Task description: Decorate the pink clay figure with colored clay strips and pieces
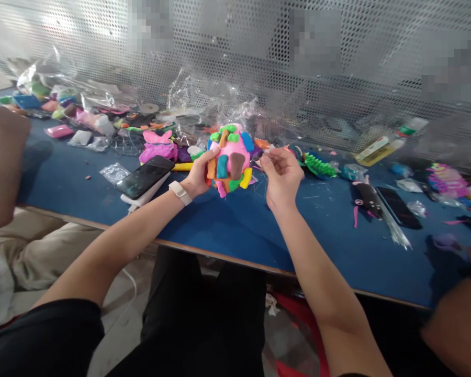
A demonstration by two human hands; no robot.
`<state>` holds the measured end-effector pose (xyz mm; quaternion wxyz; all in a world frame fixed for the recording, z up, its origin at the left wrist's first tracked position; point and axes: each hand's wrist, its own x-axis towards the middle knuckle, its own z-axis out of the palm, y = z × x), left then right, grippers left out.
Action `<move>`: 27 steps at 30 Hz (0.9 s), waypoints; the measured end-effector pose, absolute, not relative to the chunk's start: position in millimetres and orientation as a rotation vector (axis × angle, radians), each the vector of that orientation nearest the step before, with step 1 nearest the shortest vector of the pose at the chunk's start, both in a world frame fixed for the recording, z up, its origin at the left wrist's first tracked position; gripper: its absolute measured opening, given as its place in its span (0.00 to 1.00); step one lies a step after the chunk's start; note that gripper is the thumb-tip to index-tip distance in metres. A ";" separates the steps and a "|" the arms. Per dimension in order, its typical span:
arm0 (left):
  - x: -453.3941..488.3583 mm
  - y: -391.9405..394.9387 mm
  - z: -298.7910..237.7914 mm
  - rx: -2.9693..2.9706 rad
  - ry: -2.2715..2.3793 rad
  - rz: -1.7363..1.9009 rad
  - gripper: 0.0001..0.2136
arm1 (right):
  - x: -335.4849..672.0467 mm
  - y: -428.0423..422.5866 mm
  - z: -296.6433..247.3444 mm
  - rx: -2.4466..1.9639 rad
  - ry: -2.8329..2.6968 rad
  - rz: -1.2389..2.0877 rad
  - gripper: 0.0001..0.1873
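My left hand (199,175) grips a pink clay ball (231,157) studded with blue, green, orange, brown and yellow pieces, holding it above the blue table (227,225). My right hand (279,173) hovers just right of the ball with its fingers curled and pinched together; what they pinch is too small to make out. A white watch band (180,192) sits on my left wrist.
A black phone (145,177) rests on a white block left of my hand. Clay pieces, plastic bags and a green ridged clay shape (317,165) litter the table's back. Another phone (398,207) lies right. Other people's arms show at far left (2,157) and lower right (455,314).
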<state>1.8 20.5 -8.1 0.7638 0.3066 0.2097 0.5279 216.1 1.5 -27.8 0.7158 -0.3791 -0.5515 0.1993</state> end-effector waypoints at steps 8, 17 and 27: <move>2.3 18.4 -2.1 0.692 0.528 1.141 0.15 | 210.7 -16.2 -9.9 -0.831 -1.397 0.416 0.22; 0.7 18.3 -0.8 0.740 0.546 1.137 0.19 | 209.8 -24.3 -2.8 -0.732 -1.525 0.392 0.10; 0.3 20.8 -6.2 0.751 0.534 1.098 0.17 | 209.1 -30.3 0.6 -0.753 -1.583 0.354 0.13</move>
